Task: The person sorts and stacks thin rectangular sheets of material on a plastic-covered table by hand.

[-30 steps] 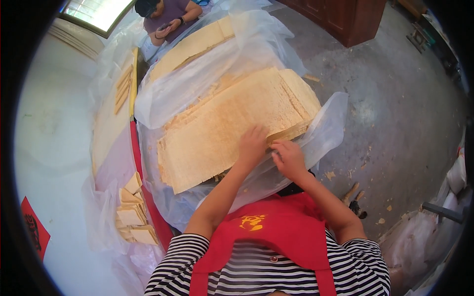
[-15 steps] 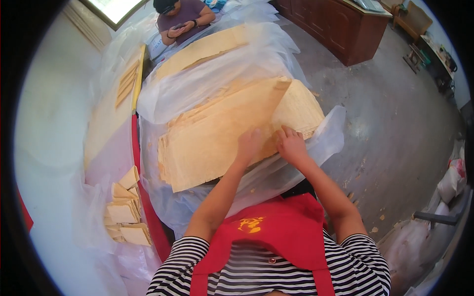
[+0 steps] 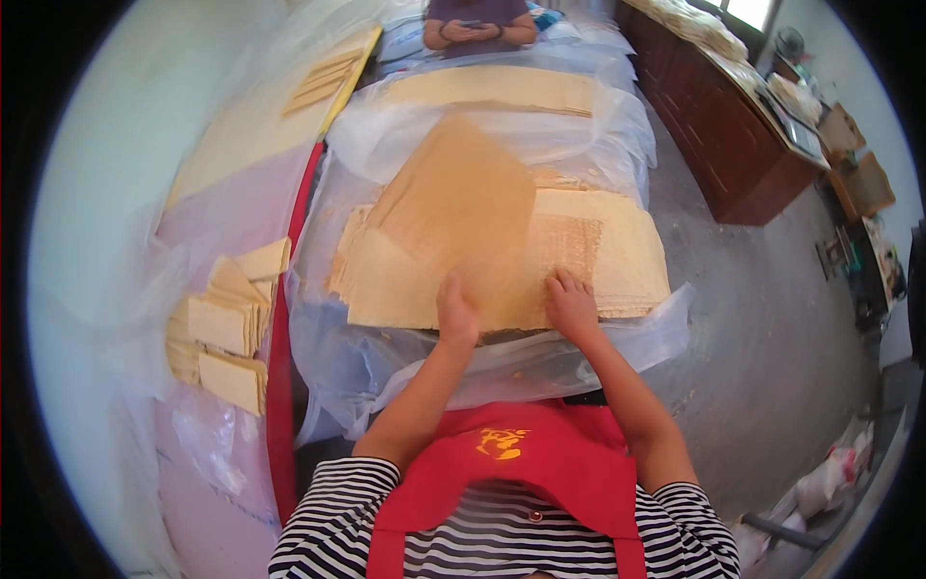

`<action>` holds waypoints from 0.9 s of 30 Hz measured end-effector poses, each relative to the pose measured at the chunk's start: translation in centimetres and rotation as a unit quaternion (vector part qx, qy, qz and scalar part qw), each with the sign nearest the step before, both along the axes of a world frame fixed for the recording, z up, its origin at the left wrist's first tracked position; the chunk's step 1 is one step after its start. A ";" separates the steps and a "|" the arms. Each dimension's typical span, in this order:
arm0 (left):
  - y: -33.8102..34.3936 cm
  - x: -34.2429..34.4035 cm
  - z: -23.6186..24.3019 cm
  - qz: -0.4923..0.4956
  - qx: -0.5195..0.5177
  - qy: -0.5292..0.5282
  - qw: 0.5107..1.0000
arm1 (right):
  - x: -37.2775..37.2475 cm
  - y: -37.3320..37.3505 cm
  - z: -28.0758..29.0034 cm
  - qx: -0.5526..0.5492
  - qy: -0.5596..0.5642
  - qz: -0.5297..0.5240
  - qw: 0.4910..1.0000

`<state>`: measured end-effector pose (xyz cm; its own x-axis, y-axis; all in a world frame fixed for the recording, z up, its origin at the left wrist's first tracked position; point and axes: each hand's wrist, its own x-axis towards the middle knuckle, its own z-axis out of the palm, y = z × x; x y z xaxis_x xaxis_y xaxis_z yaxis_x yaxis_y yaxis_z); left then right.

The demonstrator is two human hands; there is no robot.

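Note:
My left hand grips a thin, pale brown sheet by its near part; the sheet is lifted and turned, its far corner pointing away from me over the stack. My right hand has its fingers curled on the stack of cream-coloured sheets, beside the lifted sheet. The stack has ragged, flaky edges and lies on crumpled translucent plastic.
Folded sheet pieces lie on the plastic-covered board at left, beyond a red edge. Another long sheet pile lies at the back, where a person holds a phone. A wooden counter stands right, with concrete floor alongside.
The top sheet has been lifted and swung round, uncovering the right part of the stack. Both my hands have moved a little, and the view has shifted, with the surroundings appearing turned.

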<state>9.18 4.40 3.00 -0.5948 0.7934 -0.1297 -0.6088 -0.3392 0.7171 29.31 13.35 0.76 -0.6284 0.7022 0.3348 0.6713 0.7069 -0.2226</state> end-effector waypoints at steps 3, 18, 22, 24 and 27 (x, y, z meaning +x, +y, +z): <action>-3.0 -0.9 -0.1 0.032 -0.022 -0.134 0.990 | -0.9 -0.1 1.1 -0.055 -0.040 -0.022 0.997; -6.1 -4.0 -4.1 0.119 -0.064 -0.184 0.974 | -12.0 -2.1 6.2 0.102 0.012 0.143 0.984; -7.2 -4.5 -4.5 0.124 -0.086 -0.196 0.969 | -11.8 -1.7 2.7 0.066 -0.026 0.153 0.986; -8.2 -4.5 -4.1 0.090 -0.100 -0.149 0.980 | -11.7 -1.7 1.7 0.035 -0.034 0.155 0.987; -9.5 -4.3 -2.8 0.115 -0.162 -0.110 0.974 | -11.9 -1.6 1.8 0.036 -0.043 0.139 0.989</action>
<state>4.87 -5.10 0.17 -0.6815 0.5386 -0.4955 -0.6942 -0.2613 0.6707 17.42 11.74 2.56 -0.8224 0.4744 0.3139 0.4627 0.8789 -0.1160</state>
